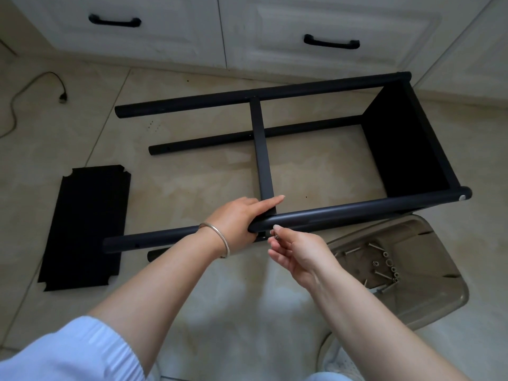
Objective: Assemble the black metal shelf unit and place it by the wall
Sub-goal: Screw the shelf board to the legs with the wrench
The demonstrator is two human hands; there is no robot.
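Fastening the middle shelf (263,149) to the near pole (330,213) of the black shelf frame (406,138), by the look of it; lying on its side on the tiled floor (209,292), just short of the white cabinet (247,31), with one end panel already fitted at the frame's right end and the left pole ends bare. Gripping the near pole from the left, the left hand (239,221), thumb wrapped under the tube and forefinger stretched along the shelf edge where it meets the pole; wearing a thin bangle (217,237) at the wrist. Pinching a small screw (276,236) just below the near pole, the right hand (297,254), fingertips curled round it beside the bracket hole; whether the tip has entered the hole, impossible to tell. Calling next, probably, for lining the screw up with that hole and turning it in by finger, while steadying shelf against pole so the holes stay matched; risking a dropped or cross-threaded screw otherwise. Waiting left of the frame, flat on the floor, a spare black shelf panel (85,226); resting right of the near pole and below it, a clear plastic tray (428,320) with more screws and nuts (384,268). Remaining, seemingly, a good share of the assembly, plus standing the unit by the wall.
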